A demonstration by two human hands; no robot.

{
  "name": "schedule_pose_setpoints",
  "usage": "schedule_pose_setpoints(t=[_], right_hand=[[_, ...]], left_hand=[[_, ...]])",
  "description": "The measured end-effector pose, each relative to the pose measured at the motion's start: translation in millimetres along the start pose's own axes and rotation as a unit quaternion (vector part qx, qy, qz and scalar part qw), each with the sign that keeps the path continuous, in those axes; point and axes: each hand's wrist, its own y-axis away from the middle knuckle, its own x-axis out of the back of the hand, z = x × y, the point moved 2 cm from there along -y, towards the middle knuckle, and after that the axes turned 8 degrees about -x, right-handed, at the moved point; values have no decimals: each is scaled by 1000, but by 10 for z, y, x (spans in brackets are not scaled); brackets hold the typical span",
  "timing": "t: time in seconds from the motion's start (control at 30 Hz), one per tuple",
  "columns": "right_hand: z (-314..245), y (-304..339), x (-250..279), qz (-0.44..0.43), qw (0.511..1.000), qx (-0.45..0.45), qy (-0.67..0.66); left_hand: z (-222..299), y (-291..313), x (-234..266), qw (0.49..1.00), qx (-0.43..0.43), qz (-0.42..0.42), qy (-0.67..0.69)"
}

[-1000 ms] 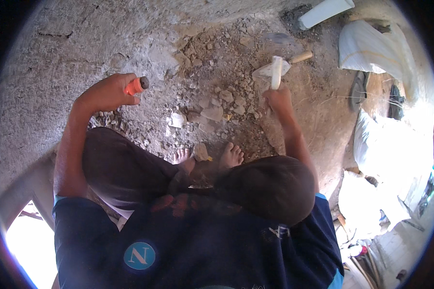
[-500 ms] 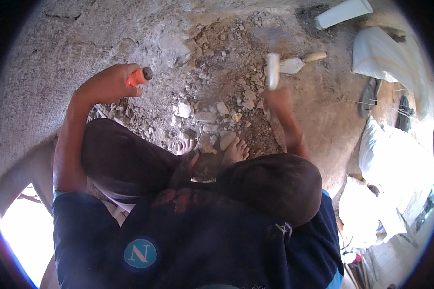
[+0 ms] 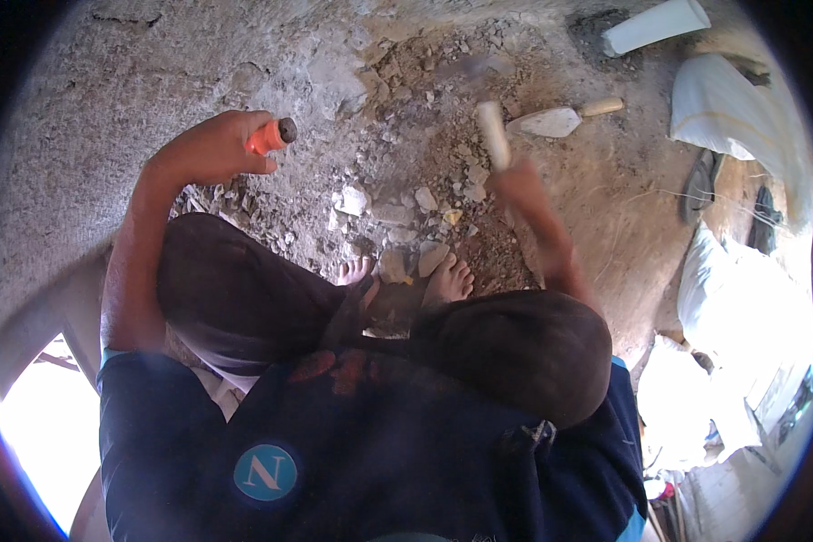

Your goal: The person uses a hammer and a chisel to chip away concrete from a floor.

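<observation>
My left hand (image 3: 215, 149) is closed round the orange grip of a chisel (image 3: 266, 138), whose dark, blunt striking end points up and right. The hand and the wall behind hide its blade. Over to the right, my right hand (image 3: 521, 185) grips the pale handle of a hammer (image 3: 493, 135). Motion smears the hammer's head, a greyish blur above the handle. The two tools are well apart. Between my hands lie broken stones (image 3: 350, 200) and loose rubble, in front of my bare feet (image 3: 447, 280).
A trowel (image 3: 551, 122) with a wooden handle lies on the dirt right of the hammer. Further off is a white tube-like piece (image 3: 657, 27). White sacks (image 3: 718, 104) and dark sandals (image 3: 698, 185) line the right side. A rough wall (image 3: 154, 72) rises at left.
My right hand stays closed on the hammer, whose handle now tilts further to the left. My left hand holds the chisel much as before, slightly higher in view.
</observation>
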Motion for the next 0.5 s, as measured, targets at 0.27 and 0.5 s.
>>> schedule_pose_setpoints(t=[0.27,0.5], right_hand=[[584,-148,-570,51,993,45,95],[-122,-21,230,20,992,-94,83]], left_hand=[[-29,-94,92,999,-11,29,14],[-16,-99,7,1000,-22,10,-17]])
